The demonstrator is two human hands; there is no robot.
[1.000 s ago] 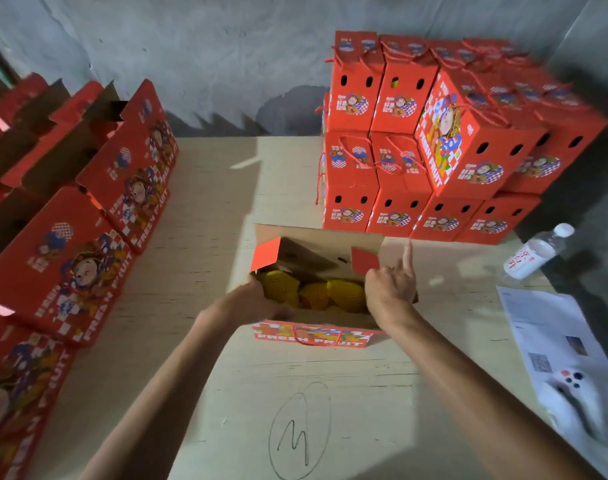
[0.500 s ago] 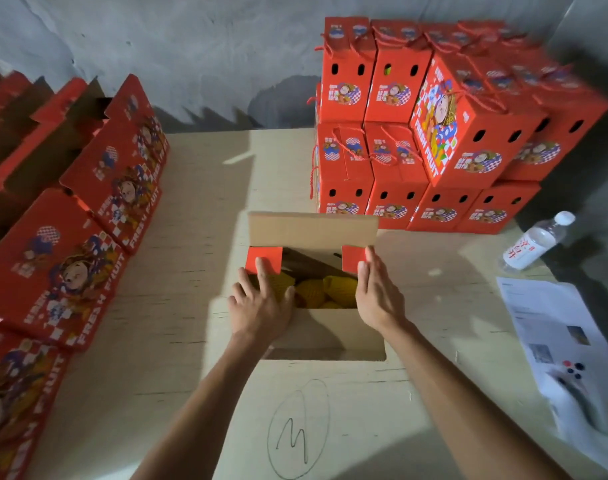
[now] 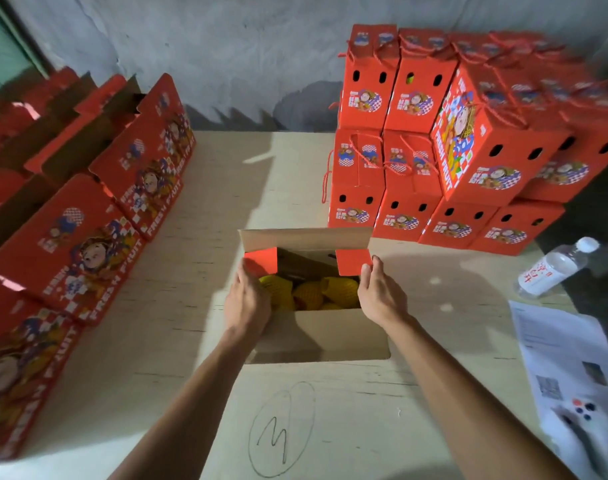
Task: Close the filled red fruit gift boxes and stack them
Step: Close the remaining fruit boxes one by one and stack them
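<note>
Hands folding side flaps on the open box (image 3: 316, 327) at table centre.
Left hand (image 3: 247, 299) and right hand (image 3: 378, 296) each pinch a red flap; fold both inward evenly over the fruit, toward twelve o'clock.

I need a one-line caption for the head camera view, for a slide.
Both hands, left hand and right hand, fold the red side flaps of an open fruit box beside stacked closed boxes.

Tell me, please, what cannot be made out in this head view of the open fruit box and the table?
- Fruit count: the left hand and side flaps cover part.
- Open box's printed sides: hidden, seen from above.
- Stacked boxes at the right edge: blurred.
- Paper's print: too small.
</note>
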